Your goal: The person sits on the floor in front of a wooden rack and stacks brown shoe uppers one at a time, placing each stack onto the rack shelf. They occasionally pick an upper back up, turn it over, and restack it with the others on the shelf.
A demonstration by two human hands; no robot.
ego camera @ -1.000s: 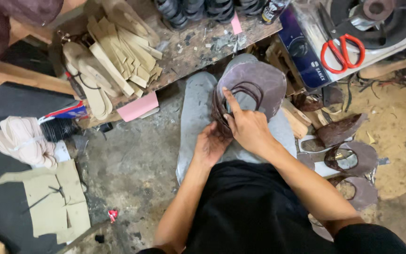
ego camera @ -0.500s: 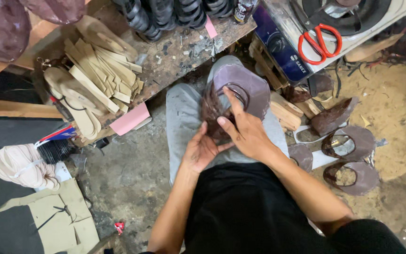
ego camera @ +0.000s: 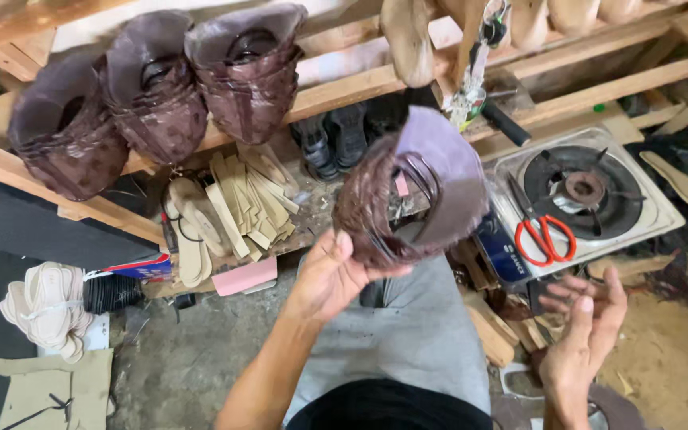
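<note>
Fingers of my left hand [ego camera: 330, 275] curl under a stack of brown shoe uppers [ego camera: 412, 191], lifted in front of me, near the gas stove [ego camera: 591, 191] with red scissors [ego camera: 541, 235] on it. My right hand [ego camera: 587, 334] is spread open and empty, low at the right. I judge the stack light but floppy, its layers apt to slide apart, so it is best gripped at the bottom edge where the pieces bunch together.
</note>
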